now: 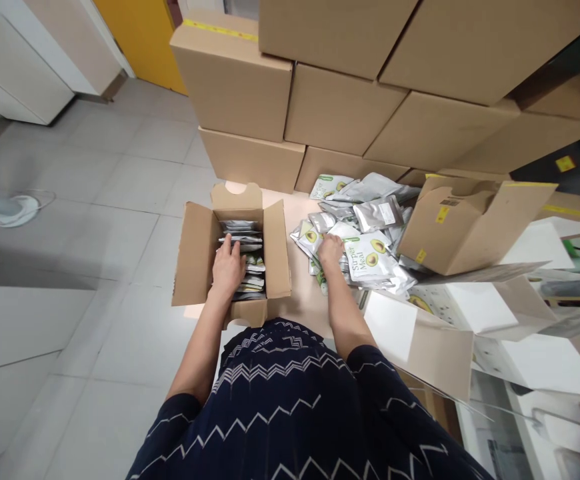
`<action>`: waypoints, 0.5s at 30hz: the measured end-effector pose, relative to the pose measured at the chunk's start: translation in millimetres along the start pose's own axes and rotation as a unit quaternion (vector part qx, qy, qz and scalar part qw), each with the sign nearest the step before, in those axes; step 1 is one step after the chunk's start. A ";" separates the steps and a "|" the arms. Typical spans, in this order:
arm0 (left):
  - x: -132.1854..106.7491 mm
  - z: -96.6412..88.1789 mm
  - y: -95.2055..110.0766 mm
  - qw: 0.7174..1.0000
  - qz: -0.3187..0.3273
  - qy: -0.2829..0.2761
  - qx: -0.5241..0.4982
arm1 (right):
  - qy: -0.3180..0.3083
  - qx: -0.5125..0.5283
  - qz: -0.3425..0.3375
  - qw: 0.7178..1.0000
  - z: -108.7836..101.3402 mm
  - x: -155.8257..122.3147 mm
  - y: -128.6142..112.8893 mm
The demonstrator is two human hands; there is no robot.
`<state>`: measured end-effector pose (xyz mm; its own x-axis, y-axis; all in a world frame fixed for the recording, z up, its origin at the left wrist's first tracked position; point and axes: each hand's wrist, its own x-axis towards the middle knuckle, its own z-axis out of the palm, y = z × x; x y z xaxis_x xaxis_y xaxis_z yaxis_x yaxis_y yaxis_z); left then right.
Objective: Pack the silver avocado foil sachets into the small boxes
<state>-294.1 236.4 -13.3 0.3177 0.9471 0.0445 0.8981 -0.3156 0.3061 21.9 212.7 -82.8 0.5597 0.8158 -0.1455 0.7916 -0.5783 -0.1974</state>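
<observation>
On the table stands an open cardboard box (185,257) with its flaps folded out and a row of silver pouches (251,283) upright inside. My left hand (229,268) reaches into it, fingers stretched and apart, resting on the tops of the pouches. To the right lies a loose heap of silver and white pouches (377,215), some printed with avocados. At the heap's near left side my right hand (331,251) has its fingers curled down on a pouch, beside a white "Super Meal" pouch (370,257). Its fingertips are hidden.
Large closed cartons (343,110) are stacked like a wall behind the table. A tilted open carton (450,223) borders the heap on the right. Nearer me on that side are white-and-brown opened boxes (435,340). Grey floor tiles (125,267) extend to the left.
</observation>
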 end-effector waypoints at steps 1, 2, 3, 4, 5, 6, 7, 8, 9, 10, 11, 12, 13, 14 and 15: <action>0.0 0.2 -0.1 1.000 0.001 0.000 0.000 | -0.001 0.012 -0.013 1.000 2.4 -1.8 -3.5; -0.1 0.4 -0.2 1.000 0.002 0.000 0.002 | 0.001 0.020 -0.025 0.999 5.8 -4.0 -6.8; -0.1 0.5 -0.3 1.000 0.003 0.000 0.005 | 0.003 0.023 -0.034 0.999 10.0 -6.5 -9.8; -0.3 0.7 -0.4 1.000 0.003 0.001 0.008 | 0.003 0.021 -0.038 0.999 14.5 -9.1 -12.3; -0.4 0.8 -0.7 1.000 0.004 0.002 0.011 | 0.000 0.016 -0.037 0.999 18.9 -11.5 -14.0; -0.6 1.0 -1.0 1.000 0.005 0.002 0.013 | -0.006 0.010 -0.032 0.999 22.7 -13.5 -15.1; -0.8 1.1 -1.4 1.000 0.006 0.003 0.013 | -0.014 0.006 -0.029 0.999 25.5 -15.1 -15.8; -0.9 1.4 -1.8 1.000 0.007 0.003 0.012 | -0.022 0.005 -0.029 0.999 27.2 -16.1 -16.1; -0.9 1.7 -2.2 1.000 0.008 0.004 0.010 | -0.028 0.006 -0.029 0.999 27.8 -16.7 -16.4; -0.8 2.0 -2.5 1.000 0.008 0.004 0.009 | -0.032 0.008 -0.030 0.999 27.3 -17.0 -16.9; -0.5 2.4 -2.7 1.000 0.007 0.005 0.007 | -0.035 0.010 -0.030 0.999 25.9 -17.1 -17.6; -0.2 2.8 -2.9 1.000 0.005 0.006 0.006 | -0.036 0.012 -0.029 0.999 23.8 -17.2 -18.8; 0.1 3.2 -2.9 1.000 0.004 0.007 0.006 | -0.036 0.015 -0.026 0.999 21.3 -17.4 -20.3; 0.4 3.6 -3.0 1.000 0.003 0.008 0.006 | -0.033 0.018 -0.023 0.999 18.4 -17.9 -22.2; 0.5 3.8 -2.9 1.000 0.003 0.009 0.006 | -0.029 0.023 -0.018 0.999 15.3 -18.5 -24.2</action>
<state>-295.4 237.6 -17.9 0.3176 0.9462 0.0625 0.8998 -0.3215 0.2950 -11.3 211.5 -90.2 0.5153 0.8351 -0.1925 0.7980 -0.5494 -0.2477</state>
